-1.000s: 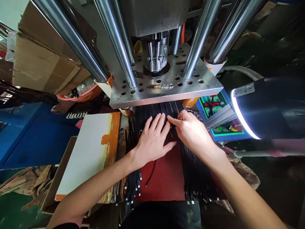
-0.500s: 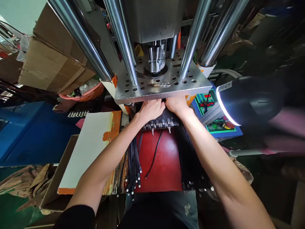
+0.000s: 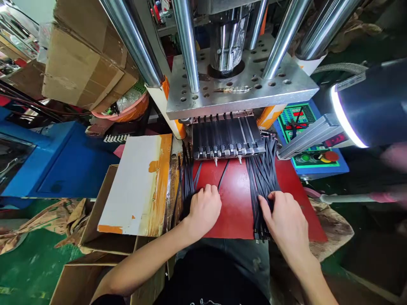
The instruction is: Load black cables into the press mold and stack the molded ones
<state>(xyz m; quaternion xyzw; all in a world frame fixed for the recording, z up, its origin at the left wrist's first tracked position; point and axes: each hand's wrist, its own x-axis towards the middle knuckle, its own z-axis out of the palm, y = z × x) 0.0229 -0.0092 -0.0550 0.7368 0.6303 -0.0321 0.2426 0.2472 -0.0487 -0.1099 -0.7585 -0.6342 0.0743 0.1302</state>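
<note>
My left hand (image 3: pixel 206 209) is closed just above the red work surface, with its fingertips hidden. A thin black cable (image 3: pixel 223 173) runs down from the fixture and disappears beneath that hand. Beside it on the left hangs a bunch of black cables (image 3: pixel 188 178). My right hand (image 3: pixel 288 218) has its thumb and fingers round part of a thick bundle of black USB-type cables (image 3: pixel 262 173). Under the press plate sits a black slotted mould (image 3: pixel 227 135), with a row of cable ends along its front edge.
A drilled steel press plate (image 3: pixel 241 97) on steel columns hangs over the mould. On the right are a control box (image 3: pixel 318 159) with buttons and a lit lamp (image 3: pixel 375 106). A white board (image 3: pixel 133 182) and cardboard boxes (image 3: pixel 92 72) stand left. The red surface (image 3: pixel 233 212) lies in front.
Both hands have drawn back from the mould under the press plate towards me. The left is now over the red surface, the right at the right cable bundle. The view has shifted.
</note>
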